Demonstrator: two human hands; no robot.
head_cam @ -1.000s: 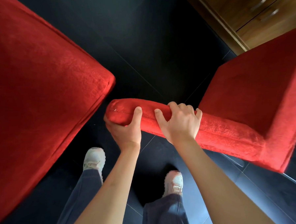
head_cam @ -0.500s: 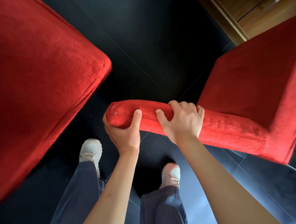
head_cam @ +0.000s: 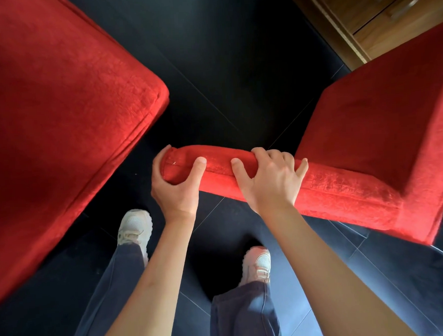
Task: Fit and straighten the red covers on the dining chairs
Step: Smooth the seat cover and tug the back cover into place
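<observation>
Between two red-covered chairs, I see left hand (head_cam: 174, 188) and right hand (head_cam: 268, 182) curled round the chair back's top edge (head_cam: 216, 165), fingertips hidden behind, second chair (head_cam: 59, 125) cropped, dark floor (head_cam: 222, 65) probably open ahead.

Both bare forearms reach forward and down, roughly parallel. Left hand (head_cam: 174, 189) curled round end of covered chair top (head_cam: 215, 165): thumb up over near face, fingers wrapped behind, one fingertip showing at far edge. Right hand (head_cam: 270, 180) just beside it, palm down over top, thumb on near face, fingers hooked across far side. Hands close, not touching.
</observation>
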